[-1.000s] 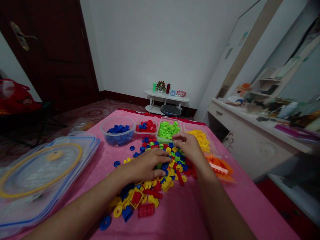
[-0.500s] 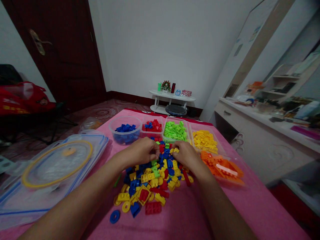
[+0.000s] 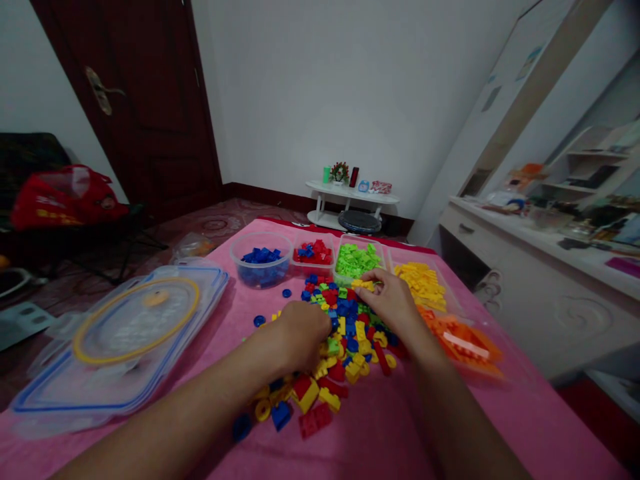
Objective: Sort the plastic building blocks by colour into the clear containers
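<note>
View from a head-worn camera, looking down at a counter covered in pink cloth (image 3: 360, 447). Two bare forearms reach in from the bottom edge.

Between them lies a loose pile of small plastic building bricks in red, blue, yellow and green (image 3: 350, 340). A flat red plastic plate (image 3: 315, 420) sits at its near edge. The left hand (image 3: 303, 333) rests knuckles up on the pile, fingers curled under. Whether it grips anything cannot be told. The right hand (image 3: 395, 303), at the pile's far edge, pinches a small yellow plastic brick (image 3: 363, 285) between thumb and fingertips.

To the left lies a stack of clear plastic lids with blue rims (image 3: 125, 333).

Behind the pile, in a row, stand a clear round bowl of blue bricks (image 3: 260, 263), a clear tub of red bricks (image 3: 313, 257), a clear tub of green bricks (image 3: 357, 260) and a clear tub of yellow bricks (image 3: 425, 283). A clear tub of orange bricks (image 3: 463, 343) lies near the counter's right edge.

Beyond are a low white shelf (image 3: 353, 197) and a dark wooden door (image 3: 140, 100).

Likely risks: either forearm, sweeping sideways, could scatter bricks off the near edge. The right elbow could nudge the orange tub over the side.
</note>
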Action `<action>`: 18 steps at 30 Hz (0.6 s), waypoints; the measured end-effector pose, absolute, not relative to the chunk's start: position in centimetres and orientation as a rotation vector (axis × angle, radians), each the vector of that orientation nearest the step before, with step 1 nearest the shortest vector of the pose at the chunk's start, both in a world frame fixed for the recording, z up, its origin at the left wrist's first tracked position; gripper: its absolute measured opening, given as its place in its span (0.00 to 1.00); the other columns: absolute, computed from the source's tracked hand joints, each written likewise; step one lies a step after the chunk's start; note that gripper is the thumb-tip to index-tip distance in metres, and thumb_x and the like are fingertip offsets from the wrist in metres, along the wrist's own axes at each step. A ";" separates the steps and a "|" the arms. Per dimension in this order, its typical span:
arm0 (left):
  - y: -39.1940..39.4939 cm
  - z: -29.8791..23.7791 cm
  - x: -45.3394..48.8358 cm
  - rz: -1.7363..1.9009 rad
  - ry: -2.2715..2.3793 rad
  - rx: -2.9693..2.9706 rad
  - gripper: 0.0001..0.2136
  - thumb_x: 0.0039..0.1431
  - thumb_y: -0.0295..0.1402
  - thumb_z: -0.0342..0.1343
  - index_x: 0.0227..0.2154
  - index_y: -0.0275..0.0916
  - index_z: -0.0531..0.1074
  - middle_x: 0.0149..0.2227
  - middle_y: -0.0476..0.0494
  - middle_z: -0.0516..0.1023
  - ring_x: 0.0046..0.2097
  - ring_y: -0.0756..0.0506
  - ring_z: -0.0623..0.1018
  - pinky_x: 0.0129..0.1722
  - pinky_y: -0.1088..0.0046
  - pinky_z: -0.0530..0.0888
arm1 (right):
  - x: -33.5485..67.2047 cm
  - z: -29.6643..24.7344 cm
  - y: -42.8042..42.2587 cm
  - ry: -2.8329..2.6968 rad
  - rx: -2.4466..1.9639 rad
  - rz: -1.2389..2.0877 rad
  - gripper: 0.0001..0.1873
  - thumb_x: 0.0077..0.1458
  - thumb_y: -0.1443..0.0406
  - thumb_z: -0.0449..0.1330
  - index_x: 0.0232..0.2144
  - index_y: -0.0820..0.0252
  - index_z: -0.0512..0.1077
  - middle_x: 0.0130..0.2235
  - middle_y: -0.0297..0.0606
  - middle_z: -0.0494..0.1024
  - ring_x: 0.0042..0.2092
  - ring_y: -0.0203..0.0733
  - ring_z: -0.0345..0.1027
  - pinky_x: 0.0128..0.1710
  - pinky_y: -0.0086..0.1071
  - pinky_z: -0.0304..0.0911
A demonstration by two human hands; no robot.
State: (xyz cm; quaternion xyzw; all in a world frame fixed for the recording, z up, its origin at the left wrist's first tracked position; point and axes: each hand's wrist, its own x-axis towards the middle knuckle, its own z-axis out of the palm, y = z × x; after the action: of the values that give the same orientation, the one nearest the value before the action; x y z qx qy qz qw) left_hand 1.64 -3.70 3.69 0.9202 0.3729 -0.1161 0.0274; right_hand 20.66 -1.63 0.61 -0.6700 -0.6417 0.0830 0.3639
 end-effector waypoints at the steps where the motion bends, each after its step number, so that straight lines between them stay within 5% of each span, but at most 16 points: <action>1: -3.6 3.5 1.6 -0.312 1.153 2.852 0.11 0.41 0.32 0.58 0.30 0.35 0.77 0.30 0.33 0.78 0.32 0.36 0.78 0.28 0.64 0.72 | 20.6 0.5 -1.6 -1.642 -1.704 0.222 0.11 0.41 0.62 0.60 0.30 0.60 0.73 0.20 0.30 0.67 0.22 0.35 0.59 0.24 0.29 0.52; 6: -0.9 2.2 0.3 0.252 1.173 2.676 0.08 0.42 0.32 0.56 0.27 0.38 0.76 0.24 0.42 0.76 0.27 0.44 0.75 0.26 0.71 0.68 | 19.6 0.0 -1.6 -1.424 -1.490 0.615 0.13 0.40 0.60 0.63 0.31 0.59 0.71 0.16 0.25 0.63 0.19 0.33 0.55 0.20 0.27 0.49; 9: 1.0 2.1 -0.2 0.596 1.199 2.395 0.08 0.47 0.35 0.52 0.26 0.37 0.73 0.22 0.47 0.73 0.24 0.50 0.71 0.23 0.77 0.64 | 18.9 -0.1 -1.6 -1.070 -1.198 1.026 0.15 0.40 0.61 0.65 0.31 0.59 0.69 0.20 0.28 0.69 0.21 0.31 0.59 0.20 0.25 0.54; 14: 1.4 2.4 0.2 0.624 0.995 1.844 0.12 0.51 0.40 0.50 0.27 0.35 0.69 0.21 0.51 0.67 0.22 0.52 0.69 0.20 0.79 0.65 | 17.9 0.1 -2.0 -0.664 -0.836 1.473 0.14 0.42 0.62 0.64 0.33 0.61 0.69 0.30 0.35 0.75 0.23 0.28 0.62 0.17 0.20 0.53; 18: 1.1 1.7 0.5 0.590 0.904 1.778 0.14 0.50 0.43 0.54 0.27 0.34 0.69 0.21 0.53 0.65 0.21 0.54 0.67 0.19 0.80 0.64 | 16.7 0.1 -2.7 -0.934 -0.933 1.435 0.18 0.45 0.58 0.64 0.39 0.59 0.71 0.23 0.28 0.69 0.19 0.26 0.55 0.13 0.18 0.44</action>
State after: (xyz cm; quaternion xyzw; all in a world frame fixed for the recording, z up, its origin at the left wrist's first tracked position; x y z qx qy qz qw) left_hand 0.46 1.13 1.75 0.7371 0.3748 0.2447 0.5063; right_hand 16.74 -2.71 0.12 -0.3962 -0.3965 0.6089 0.5612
